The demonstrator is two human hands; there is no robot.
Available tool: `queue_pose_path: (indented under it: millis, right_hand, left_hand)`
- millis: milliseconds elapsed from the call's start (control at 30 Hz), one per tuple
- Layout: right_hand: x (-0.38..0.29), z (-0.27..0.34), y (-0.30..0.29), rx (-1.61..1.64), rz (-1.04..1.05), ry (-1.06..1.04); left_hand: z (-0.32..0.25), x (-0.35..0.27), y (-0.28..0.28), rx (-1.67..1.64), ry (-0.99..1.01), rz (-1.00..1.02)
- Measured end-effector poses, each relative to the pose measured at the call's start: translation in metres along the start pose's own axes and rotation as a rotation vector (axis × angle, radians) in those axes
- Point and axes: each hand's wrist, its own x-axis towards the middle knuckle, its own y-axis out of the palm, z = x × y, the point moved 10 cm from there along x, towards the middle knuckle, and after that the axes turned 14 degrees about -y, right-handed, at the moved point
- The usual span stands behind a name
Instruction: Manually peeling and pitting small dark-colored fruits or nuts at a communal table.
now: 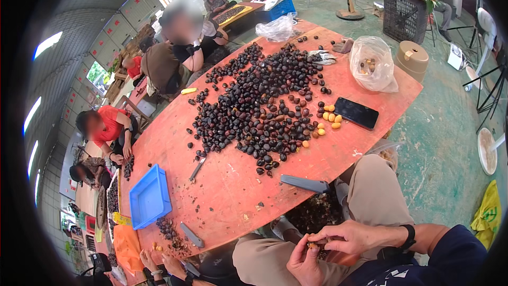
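Observation:
My left hand point(303, 264) and my right hand point(347, 237) meet over my lap at the lower right. Between their fingertips is a small dark nut point(312, 244) with some orange showing; the fingers cover most of it. Before me on the red tabletop point(226, 182) spreads a large heap of dark, glossy nuts point(254, 103). Several yellow peeled kernels point(331, 117) lie by a black smartphone point(356, 113) at the heap's right side. A grey-handled tool point(304, 184) rests at the table edge nearest my knees.
A blue plastic tray point(150, 197), a small knife point(197, 170) and another grey tool point(193, 235) lie leftward. A neighbour's hands point(162, 262) work at the bottom edge. A clear bag point(372, 64) of kernels stands at the far right corner. Dark peelings point(317, 210) lie below the table.

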Motion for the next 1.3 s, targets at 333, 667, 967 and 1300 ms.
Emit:
queue_pose_path:
  millis: [333, 667, 967, 1300]
  right_hand:
    - [-0.002, -0.002, -0.001, 0.029, -0.009, -0.006]
    - [-0.004, -0.004, -0.002, 0.032, -0.074, 0.067]
    - [0.006, 0.013, -0.007, -0.051, -0.133, 0.013]
    - [0.001, 0.006, -0.044, -0.184, -0.151, 0.182]
  left_hand:
    - [-0.023, -0.014, 0.024, 0.306, -0.073, -0.090]
    - [-0.022, -0.009, 0.013, 0.298, -0.167, -0.075]
    - [-0.019, -0.006, 0.011, 0.078, -0.189, 0.013]
    - [-0.014, -0.012, 0.012, 0.022, -0.241, 0.003]
